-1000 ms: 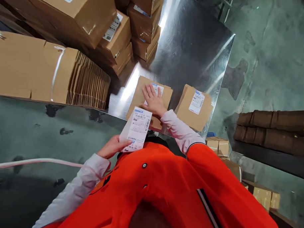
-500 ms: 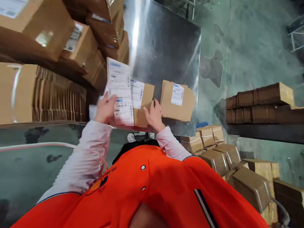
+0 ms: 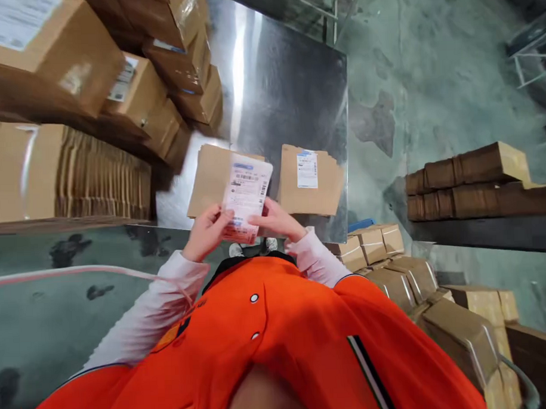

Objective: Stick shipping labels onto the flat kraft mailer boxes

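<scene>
A sheet of printed shipping labels (image 3: 248, 184) is held between my two hands at the table's near edge. My left hand (image 3: 206, 232) pinches its lower left side, thumb on top. At the lower right side, my right hand (image 3: 280, 221) closes on it with the fingers partly hidden. Behind and left of the sheet lies a flat piece of brown cardboard (image 3: 208, 174), partly covered by it. To the right sits a stack of flattened cardboard (image 3: 291, 192) with a white label (image 3: 307, 169) on top.
Closed cartons (image 3: 202, 102) stand piled on the left of the metal table (image 3: 291, 90). A strapped bundle of flattened boxes (image 3: 97, 175) lies at the near left. Strapped bundles (image 3: 392, 284) are stacked on the floor at right, with more cardboard (image 3: 469, 180) beyond.
The labels have moved right and towards my body, and now show as a shorter piece. My right hand has left the cardboard and joined my left hand on them.
</scene>
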The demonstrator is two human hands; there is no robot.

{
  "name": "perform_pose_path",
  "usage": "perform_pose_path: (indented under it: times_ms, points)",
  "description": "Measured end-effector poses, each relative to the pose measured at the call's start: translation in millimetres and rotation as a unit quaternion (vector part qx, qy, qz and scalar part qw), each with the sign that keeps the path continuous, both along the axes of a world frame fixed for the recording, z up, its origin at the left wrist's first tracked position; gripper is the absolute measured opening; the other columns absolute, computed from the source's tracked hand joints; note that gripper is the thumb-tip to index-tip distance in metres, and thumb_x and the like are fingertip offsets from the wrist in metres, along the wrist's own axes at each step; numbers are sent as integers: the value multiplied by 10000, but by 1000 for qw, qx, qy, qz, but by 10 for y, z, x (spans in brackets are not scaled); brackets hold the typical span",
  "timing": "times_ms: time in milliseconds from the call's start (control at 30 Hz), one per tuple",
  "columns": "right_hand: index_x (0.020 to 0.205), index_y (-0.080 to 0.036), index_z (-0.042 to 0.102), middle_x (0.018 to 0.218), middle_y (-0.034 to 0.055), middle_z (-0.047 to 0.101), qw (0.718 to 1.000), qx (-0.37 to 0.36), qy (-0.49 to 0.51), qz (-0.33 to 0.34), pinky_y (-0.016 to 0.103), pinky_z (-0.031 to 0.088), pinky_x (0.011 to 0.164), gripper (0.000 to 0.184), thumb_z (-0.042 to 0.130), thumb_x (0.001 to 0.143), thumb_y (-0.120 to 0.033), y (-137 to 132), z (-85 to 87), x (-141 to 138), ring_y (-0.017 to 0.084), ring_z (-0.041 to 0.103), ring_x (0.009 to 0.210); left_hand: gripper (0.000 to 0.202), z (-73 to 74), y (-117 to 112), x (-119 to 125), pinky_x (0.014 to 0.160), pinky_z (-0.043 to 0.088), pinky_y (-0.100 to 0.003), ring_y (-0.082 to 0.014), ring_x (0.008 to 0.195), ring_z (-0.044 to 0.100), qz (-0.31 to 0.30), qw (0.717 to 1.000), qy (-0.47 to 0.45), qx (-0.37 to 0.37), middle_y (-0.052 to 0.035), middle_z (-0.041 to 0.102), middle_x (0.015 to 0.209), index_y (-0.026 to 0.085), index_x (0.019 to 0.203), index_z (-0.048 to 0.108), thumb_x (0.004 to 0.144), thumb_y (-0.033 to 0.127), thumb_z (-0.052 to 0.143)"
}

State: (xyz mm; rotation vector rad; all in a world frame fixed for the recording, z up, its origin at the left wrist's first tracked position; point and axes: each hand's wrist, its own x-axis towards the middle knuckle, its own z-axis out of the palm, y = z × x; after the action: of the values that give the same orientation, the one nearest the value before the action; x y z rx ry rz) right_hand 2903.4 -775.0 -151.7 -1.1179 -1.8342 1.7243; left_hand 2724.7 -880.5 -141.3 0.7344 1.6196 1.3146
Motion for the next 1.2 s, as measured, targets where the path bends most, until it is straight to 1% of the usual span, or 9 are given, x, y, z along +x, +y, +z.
perform_pose_path:
  times_ms: [67, 133, 267, 400, 600, 733, 867, 1033, 1200]
  points:
    - [1155, -227, 740, 1243, 53, 750, 997, -45, 57, 4, 402, 559, 1071, 341, 705, 887, -435, -334, -79, -256, 233, 708, 1157, 391, -22, -25, 19, 859, 569, -372, -262, 900, 698, -19, 1000, -18, 5, -76, 763, 892, 186, 861, 738, 665, 517, 809]
    - [1104, -215, 756, 1181, 55, 776, 997, -64, 30, 28, 404, 572, 1043, 288, 705, 891, -402, -483, -104, -347, 249, 724, 1121, 445, -48, -17, -19, 834, 567, -350, -245, 880, 697, 27, 997, -65, 22, -69, 765, 905, 174, 919, 749, 611, 476, 859]
    - [1145, -191, 746, 1112, 67, 790, 1000, 6, -17, 17, 375, 601, 933, 427, 826, 779, -395, -242, 5, -338, 244, 740, 1005, 456, -103, -3, -73, 630, 517, -312, -174, 634, 604, 94, 987, -128, -16, -49, 709, 737, 153, 784, 714, 505, 466, 894]
    - [1025, -200, 797, 1032, 46, 804, 994, 103, -37, 30, 349, 592, 934, 229, 711, 883, -358, 38, 163, -385, 211, 751, 949, 389, -142, -15, 45, 623, 496, -286, -155, 639, 579, 102, 989, -104, -10, -39, 683, 713, 155, 713, 689, 570, 476, 856]
    - [968, -202, 828, 939, 37, 811, 987, 134, -91, 15, 314, 590, 869, 170, 736, 879, -314, -8, 132, -466, 196, 755, 866, 481, -267, 32, 141, 503, 334, -224, -84, 515, 386, 197, 978, -41, -62, 53, 419, 481, 188, 475, 424, 696, 355, 817]
    - [866, -190, 828, 965, 47, 791, 986, 134, -91, 25, 281, 568, 834, 96, 791, 833, -272, 210, 37, -592, 179, 731, 885, 225, -312, 49, 10, 663, 500, -233, -120, 667, 597, 102, 974, -178, -92, 8, 686, 720, 145, 758, 689, 677, 263, 863]
    - [872, -154, 823, 1128, 85, 732, 971, 175, -162, -20, 313, 503, 1010, 150, 835, 780, -272, 756, -128, -876, 190, 677, 1078, 427, -371, 27, -140, 763, 591, -347, -213, 764, 705, -25, 947, -283, -150, -78, 782, 872, 114, 897, 753, 515, 179, 930]
    - [978, -184, 819, 1296, 81, 634, 929, 201, -301, -72, 419, 416, 1090, 243, 775, 831, -372, 1282, -344, -1174, 214, 575, 1206, 564, -487, -12, -235, 840, 623, -384, -267, 954, 734, -48, 928, -339, -144, -91, 794, 1035, 144, 975, 719, 481, 261, 966]
    - [949, -232, 815, 1308, 76, 609, 913, 218, -334, -91, 491, 392, 1086, 201, 772, 837, -393, 1383, -469, -1246, 259, 531, 1224, 643, -542, -22, -342, 762, 655, -437, -339, 987, 742, -84, 917, -336, -197, -103, 788, 1077, 165, 1084, 719, 509, 287, 979]
